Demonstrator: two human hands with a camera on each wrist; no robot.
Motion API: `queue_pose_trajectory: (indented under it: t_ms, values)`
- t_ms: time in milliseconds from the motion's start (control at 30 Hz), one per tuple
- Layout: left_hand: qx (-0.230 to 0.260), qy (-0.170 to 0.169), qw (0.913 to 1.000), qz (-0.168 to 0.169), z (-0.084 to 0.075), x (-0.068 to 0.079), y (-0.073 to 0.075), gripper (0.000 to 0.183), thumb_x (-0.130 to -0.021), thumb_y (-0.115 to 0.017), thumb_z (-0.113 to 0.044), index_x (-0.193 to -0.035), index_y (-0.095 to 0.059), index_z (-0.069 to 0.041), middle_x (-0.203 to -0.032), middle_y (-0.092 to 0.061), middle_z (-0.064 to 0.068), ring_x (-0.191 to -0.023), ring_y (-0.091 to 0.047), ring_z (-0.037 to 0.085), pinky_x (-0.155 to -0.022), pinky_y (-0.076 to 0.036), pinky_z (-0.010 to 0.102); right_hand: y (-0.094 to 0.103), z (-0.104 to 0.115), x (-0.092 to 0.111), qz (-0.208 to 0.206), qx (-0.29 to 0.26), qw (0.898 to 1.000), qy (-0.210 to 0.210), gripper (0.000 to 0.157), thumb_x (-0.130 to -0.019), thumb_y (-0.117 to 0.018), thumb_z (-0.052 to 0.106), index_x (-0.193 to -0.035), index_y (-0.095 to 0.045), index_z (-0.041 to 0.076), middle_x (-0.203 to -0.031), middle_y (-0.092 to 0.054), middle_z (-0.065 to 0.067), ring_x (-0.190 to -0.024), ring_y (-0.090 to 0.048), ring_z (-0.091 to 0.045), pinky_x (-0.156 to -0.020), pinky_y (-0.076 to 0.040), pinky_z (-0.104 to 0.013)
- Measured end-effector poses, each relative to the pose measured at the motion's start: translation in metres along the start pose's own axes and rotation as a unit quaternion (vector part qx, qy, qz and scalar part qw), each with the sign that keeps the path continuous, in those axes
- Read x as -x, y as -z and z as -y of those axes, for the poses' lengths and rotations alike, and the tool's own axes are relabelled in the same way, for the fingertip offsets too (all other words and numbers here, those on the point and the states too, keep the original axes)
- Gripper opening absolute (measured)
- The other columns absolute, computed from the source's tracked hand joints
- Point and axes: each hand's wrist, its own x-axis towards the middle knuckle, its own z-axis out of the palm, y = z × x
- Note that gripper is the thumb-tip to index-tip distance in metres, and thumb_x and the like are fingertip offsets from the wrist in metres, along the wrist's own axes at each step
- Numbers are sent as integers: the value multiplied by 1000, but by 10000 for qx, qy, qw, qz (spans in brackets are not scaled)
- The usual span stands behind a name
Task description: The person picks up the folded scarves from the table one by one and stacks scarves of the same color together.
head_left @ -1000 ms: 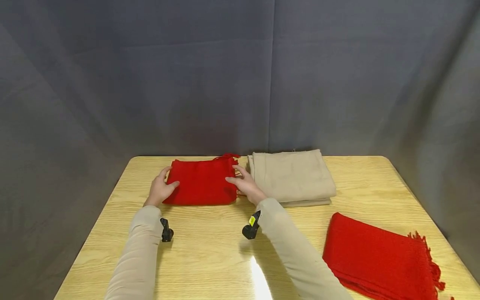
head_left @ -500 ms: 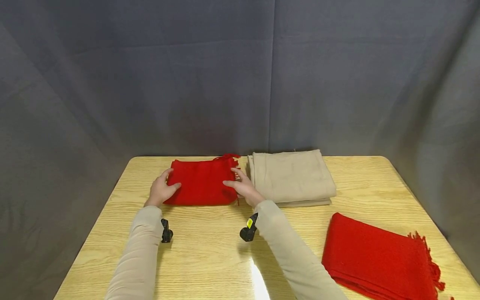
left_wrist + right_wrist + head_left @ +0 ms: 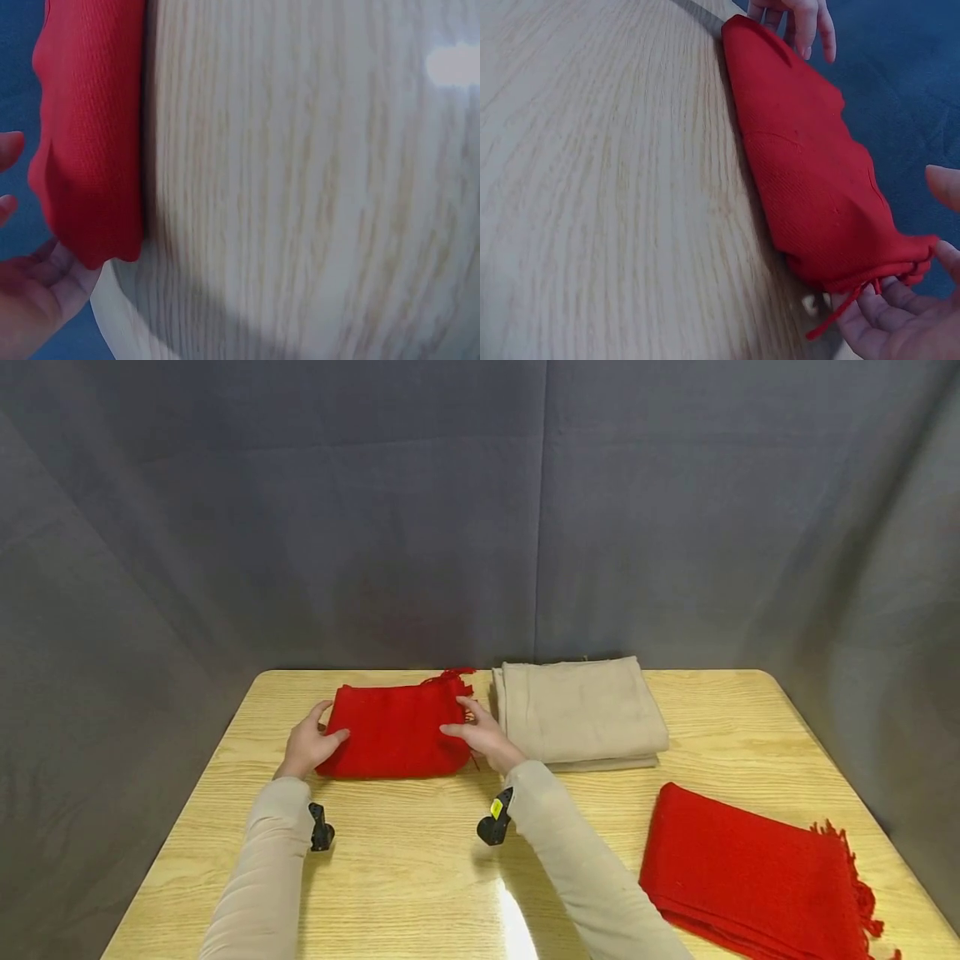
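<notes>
At the left, a beige sleeve runs up to the left hand, with a small black camera just beside the cuff. Its grip is round the left end of the fringed red cloth, fingers tucked under the end and thumb on the upper side. The cloth is folded into a flat oblong and lies toward the far left of the wooden bench, between the two hands. The right hand has its grip round the fringed right end, fingers beneath and some loose strands hanging past them. A camera with a yellow label sits by that wrist. Just right of this hand lies a folded beige cloth, near the bench's back edge. Nearest the viewer at far right is another red cloth, folded, its fringe pointing right. A grey curtain hangs behind.
</notes>
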Motion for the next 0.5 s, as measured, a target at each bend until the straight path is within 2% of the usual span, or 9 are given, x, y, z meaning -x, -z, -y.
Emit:
queue_pose_trajectory:
  t_ms: [100, 267, 367, 500]
  values:
    - [4, 65, 10000, 50, 3, 2, 0, 65, -88, -54, -21, -142, -23, -3, -120, -46, 30, -105, -47, 41, -87, -42, 50, -1, -1, 1, 18, 23, 10000, 4, 65, -83, -64, 22, -140, -33, 22, -140, -32, -7, -114, -44, -27, -75, -43, -33]
    - [70, 167, 9991, 396, 4, 5, 0, 70, -88, -54, -23, -143, -17, -2, -122, -43, 31, -104, -48, 42, -87, -42, 50, -2, -3, 3, 90, -65, 9999, -52, 63, -84, -64, 21, -140, -34, 24, -139, -33, -7, -108, -47, -27, -67, -44, -32]
    - [112, 235, 9978, 603, 4, 6, 0, 72, -88, -54, -24, -144, -13, -3, -127, -39, 30, -107, -46, 42, -88, -41, 50, -2, -6, 3, 163, -70, 9998, -83, 63, -83, -64, 21, -139, -35, 26, -137, -35, -8, -109, -47, -28, -71, -47, -38]
    - [108, 264, 9972, 690, 1, 7, 1, 73, -87, -55, -24, -144, -13, -3, -128, -37, 30, -108, -44, 43, -89, -40, 51, -2, -8, 4, 226, -25, 9997, -37, 63, -83, -64, 21, -139, -35, 26, -136, -37, -10, -112, -45, -31, -77, -46, -46]
